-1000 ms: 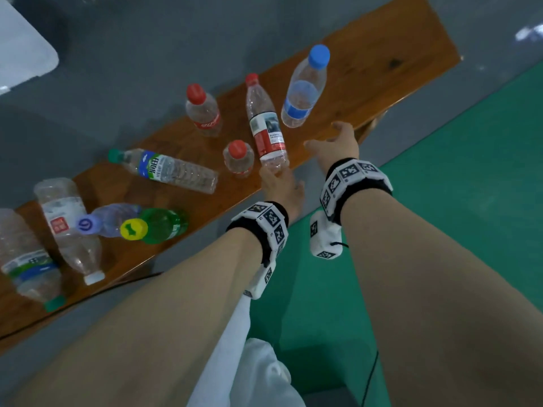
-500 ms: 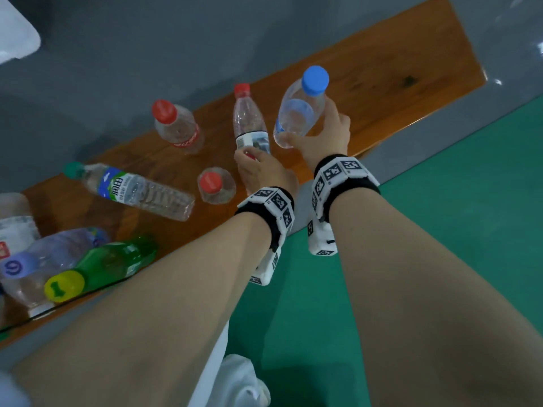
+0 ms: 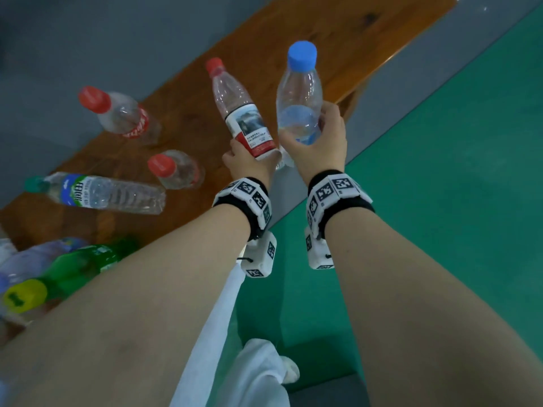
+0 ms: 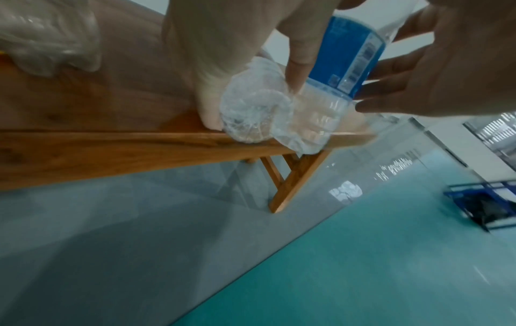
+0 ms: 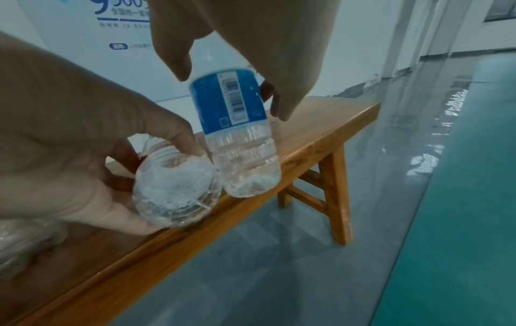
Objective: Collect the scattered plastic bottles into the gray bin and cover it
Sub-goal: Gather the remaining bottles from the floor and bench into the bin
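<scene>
My left hand (image 3: 249, 163) grips the lower end of a clear bottle with a red cap and a red-and-white label (image 3: 238, 113), lifted above the wooden bench (image 3: 352, 30). Its ribbed base (image 5: 173, 192) shows in the right wrist view. My right hand (image 3: 320, 142) holds a blue-capped bottle with a blue label (image 3: 299, 95) (image 5: 234, 123) upright beside it, also off the bench. The two bottles' bases (image 4: 251, 110) nearly touch. No gray bin is in view.
On the bench stand two short red-capped bottles (image 3: 120, 116) (image 3: 176, 168). A green-capped bottle (image 3: 97, 193) lies on its side, and a green bottle with a yellow cap (image 3: 67, 271) and others lie at the left. Gray and green floor (image 3: 440, 171) surrounds the bench.
Both hands closed round their bottles and lifted them off the bench toward me; a second ago both hands were only reaching and the bottles stood on the wood.
</scene>
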The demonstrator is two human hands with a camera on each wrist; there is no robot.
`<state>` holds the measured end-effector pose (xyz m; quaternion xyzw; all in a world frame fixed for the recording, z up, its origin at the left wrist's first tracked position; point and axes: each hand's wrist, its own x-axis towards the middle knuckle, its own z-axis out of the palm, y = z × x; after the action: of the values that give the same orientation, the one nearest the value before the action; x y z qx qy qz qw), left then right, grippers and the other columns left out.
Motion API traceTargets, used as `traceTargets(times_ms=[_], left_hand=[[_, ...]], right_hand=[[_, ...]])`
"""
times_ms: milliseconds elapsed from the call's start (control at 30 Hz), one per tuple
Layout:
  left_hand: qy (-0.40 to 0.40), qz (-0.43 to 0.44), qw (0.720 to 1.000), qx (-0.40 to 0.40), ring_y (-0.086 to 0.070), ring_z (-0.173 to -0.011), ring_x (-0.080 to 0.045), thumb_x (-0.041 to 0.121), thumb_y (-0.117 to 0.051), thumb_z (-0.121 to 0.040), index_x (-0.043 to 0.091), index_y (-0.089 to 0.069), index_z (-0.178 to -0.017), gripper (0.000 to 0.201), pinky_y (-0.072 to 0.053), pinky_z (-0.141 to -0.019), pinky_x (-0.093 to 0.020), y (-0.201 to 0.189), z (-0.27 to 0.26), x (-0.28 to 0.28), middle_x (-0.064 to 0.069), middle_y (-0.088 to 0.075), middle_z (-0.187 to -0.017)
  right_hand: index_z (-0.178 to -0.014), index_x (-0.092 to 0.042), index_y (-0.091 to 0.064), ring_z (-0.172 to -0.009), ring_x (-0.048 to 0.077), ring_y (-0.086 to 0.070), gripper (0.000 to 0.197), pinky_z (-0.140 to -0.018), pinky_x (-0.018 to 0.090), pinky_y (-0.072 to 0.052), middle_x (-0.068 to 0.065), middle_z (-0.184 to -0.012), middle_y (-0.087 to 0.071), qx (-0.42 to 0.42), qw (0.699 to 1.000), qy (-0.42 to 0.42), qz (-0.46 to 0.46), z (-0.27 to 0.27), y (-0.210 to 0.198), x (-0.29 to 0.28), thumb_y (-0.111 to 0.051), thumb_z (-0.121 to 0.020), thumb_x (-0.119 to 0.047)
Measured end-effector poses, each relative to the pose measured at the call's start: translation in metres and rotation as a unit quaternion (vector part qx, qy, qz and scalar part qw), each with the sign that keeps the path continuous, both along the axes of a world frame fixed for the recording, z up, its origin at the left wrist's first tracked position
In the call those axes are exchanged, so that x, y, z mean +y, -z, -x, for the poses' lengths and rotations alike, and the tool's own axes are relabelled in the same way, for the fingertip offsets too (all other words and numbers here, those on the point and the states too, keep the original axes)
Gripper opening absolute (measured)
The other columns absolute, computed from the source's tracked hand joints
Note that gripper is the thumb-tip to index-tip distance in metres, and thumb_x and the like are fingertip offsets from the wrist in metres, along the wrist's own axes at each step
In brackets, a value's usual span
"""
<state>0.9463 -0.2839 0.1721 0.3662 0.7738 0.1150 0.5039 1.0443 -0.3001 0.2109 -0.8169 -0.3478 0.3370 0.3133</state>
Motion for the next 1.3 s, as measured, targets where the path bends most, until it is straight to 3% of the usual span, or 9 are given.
traceTargets(times_ms=[100,200,300,467,567,700,800,1033,1300], left_hand=[[0.053,-0.031,0.998,-0.014,-0.05,-0.098,-0.018,0.033,-0.078,-0.071,0.014,-0.038,-0.137,0.079,-0.042,-0.082,-0.023,-0.001,-0.009,-0.029,-0.008,-0.041,-0.128],[0.081,-0.026,0.995,-0.047,-0.058,-0.094,-0.017,0.028,-0.083,-0.057,0.023,-0.054,-0.119,0.069,-0.052,-0.088,-0.032,-0.004,-0.017,-0.065,-0.003,-0.053,-0.117],[0.113,0.003,0.991,-0.066,-0.066,-0.089,-0.019,0.033,-0.077,-0.042,0.032,-0.062,-0.103,0.063,-0.056,-0.084,-0.04,0.009,-0.026,-0.112,-0.002,-0.064,-0.106],[0.177,0.033,0.981,-0.074,-0.066,-0.089,-0.018,0.012,-0.083,-0.052,0.031,-0.055,-0.098,0.057,-0.054,-0.08,-0.03,0.014,-0.037,-0.181,-0.004,-0.064,-0.108],[0.254,0.043,0.964,-0.062,-0.066,-0.089,-0.019,0.015,-0.081,-0.045,0.033,-0.055,-0.097,0.061,-0.056,-0.083,-0.035,0.02,-0.052,-0.232,-0.005,-0.063,-0.108],[0.358,0.044,0.932,-0.034,-0.065,-0.089,-0.019,0.017,-0.081,-0.043,0.027,-0.059,-0.1,0.062,-0.056,-0.083,-0.035,0.037,-0.071,-0.308,-0.004,-0.063,-0.109],[0.417,0.051,0.907,-0.027,-0.065,-0.087,-0.017,0.024,-0.077,-0.035,0.026,-0.059,-0.108,0.076,-0.057,-0.083,-0.036,0.058,-0.08,-0.366,-0.004,-0.062,-0.108],[0.506,0.086,0.858,-0.025,-0.064,-0.093,-0.018,0.024,-0.077,-0.034,0.029,-0.054,-0.112,0.081,-0.054,-0.089,-0.038,0.09,-0.093,-0.494,-0.004,-0.06,-0.113],[0.702,0.068,0.708,-0.039,-0.057,-0.099,-0.02,0.005,-0.081,-0.055,0.019,-0.053,-0.118,0.07,-0.051,-0.09,-0.032,0.101,-0.098,-0.651,-0.005,-0.049,-0.113]], right_hand=[[-0.13,-0.021,-0.046,-0.099,0.007,-0.05,0.066,-0.084,0.014,-0.044,-0.001,-0.121,-0.045,0.018,0.999,0.038,0.004,-0.007,0.0,-0.036,-0.077,-0.073,-0.031],[-0.131,-0.021,-0.046,-0.097,0.005,-0.048,0.064,-0.072,0.001,-0.033,-0.001,-0.121,-0.044,0.032,0.996,0.084,0.013,-0.016,0.002,-0.082,-0.076,-0.075,-0.03],[-0.13,-0.018,-0.047,-0.099,0.005,-0.05,0.063,-0.077,0.007,-0.036,-0.003,-0.122,-0.05,0.05,0.987,0.151,0.024,-0.026,0.008,-0.14,-0.076,-0.075,-0.032],[-0.129,-0.018,-0.047,-0.099,0.01,-0.056,0.064,-0.09,0.026,-0.048,-0.003,-0.12,-0.056,0.078,0.965,0.244,0.06,-0.034,0.027,-0.232,-0.076,-0.075,-0.036],[-0.134,-0.016,-0.043,-0.097,0.005,-0.046,0.066,-0.084,0.019,-0.036,-0.002,-0.127,-0.051,0.08,0.95,0.287,0.091,-0.045,0.038,-0.295,-0.073,-0.079,-0.035],[-0.136,-0.015,-0.042,-0.112,0.015,-0.05,0.069,-0.087,0.021,-0.037,0.002,-0.129,-0.049,0.077,0.925,0.352,0.12,-0.051,0.063,-0.383,-0.073,-0.078,-0.037],[-0.135,-0.016,-0.041,-0.115,0.018,-0.051,0.07,-0.086,0.024,-0.039,0.003,-0.129,-0.048,0.085,0.896,0.41,0.145,-0.047,0.085,-0.449,-0.073,-0.078,-0.039],[-0.134,-0.016,-0.042,-0.115,0.022,-0.051,0.069,-0.09,0.031,-0.044,0.004,-0.127,-0.047,0.107,0.812,0.545,0.179,-0.029,0.123,-0.588,-0.072,-0.077,-0.041],[-0.14,-0.013,-0.036,-0.126,0.025,-0.043,0.072,-0.101,0.035,-0.038,0.008,-0.138,-0.042,0.14,0.677,0.695,0.199,0.001,0.147,-0.741,-0.069,-0.082,-0.039]])
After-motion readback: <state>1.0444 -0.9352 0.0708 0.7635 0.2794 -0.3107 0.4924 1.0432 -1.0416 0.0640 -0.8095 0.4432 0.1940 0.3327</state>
